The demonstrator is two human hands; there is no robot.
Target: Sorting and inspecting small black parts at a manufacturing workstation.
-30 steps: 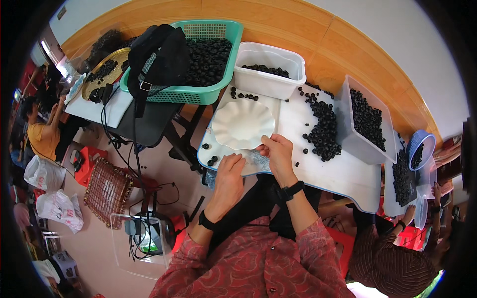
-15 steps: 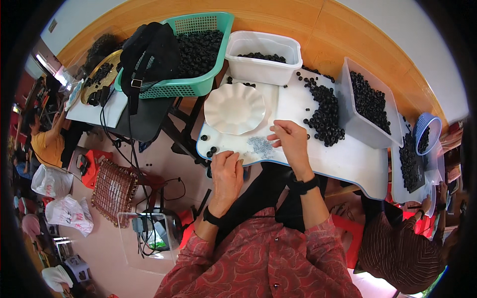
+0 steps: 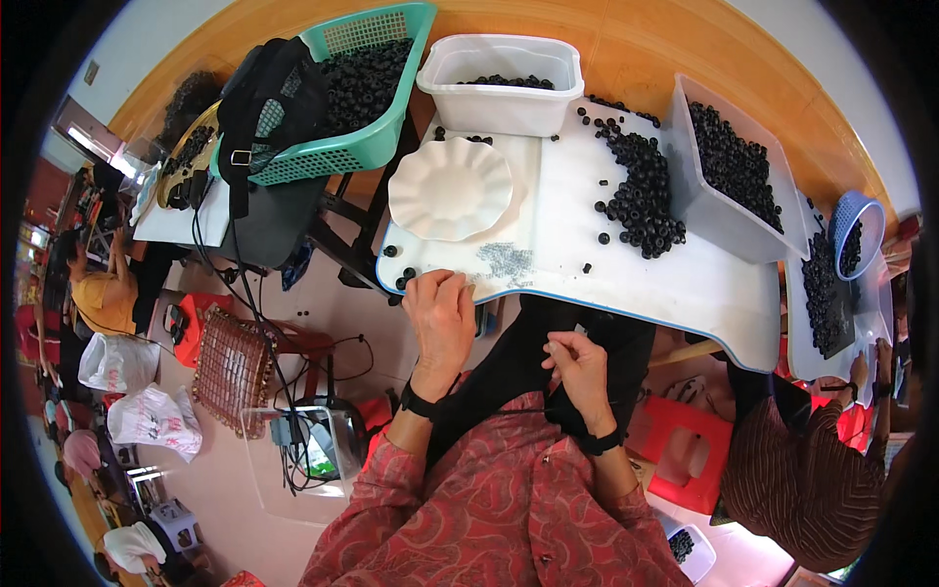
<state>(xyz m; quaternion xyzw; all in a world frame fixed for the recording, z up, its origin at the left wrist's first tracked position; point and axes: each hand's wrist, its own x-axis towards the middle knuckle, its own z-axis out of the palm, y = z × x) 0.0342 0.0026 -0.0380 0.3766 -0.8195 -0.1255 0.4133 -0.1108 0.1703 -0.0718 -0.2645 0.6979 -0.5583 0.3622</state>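
Beads (image 3: 409, 274), at least 3 and black, lie on the left corner of the white table (image 3: 567, 215). Farther from the body, to their right, is the plate (image 3: 450, 189). The left hand (image 3: 440, 323) is nearer: these beads are just left of its curled fingers; touching or holding, I cannot tell. The right hand (image 3: 582, 377) is off the table, well apart, thumb and fingers nearly together; its hold is unclear. Each bead seems round, without long axis.

A red swirl-patterned shirt (image 3: 479, 489) is worn with black trousers (image 3: 528, 347) and two black wristbands (image 3: 419, 402).
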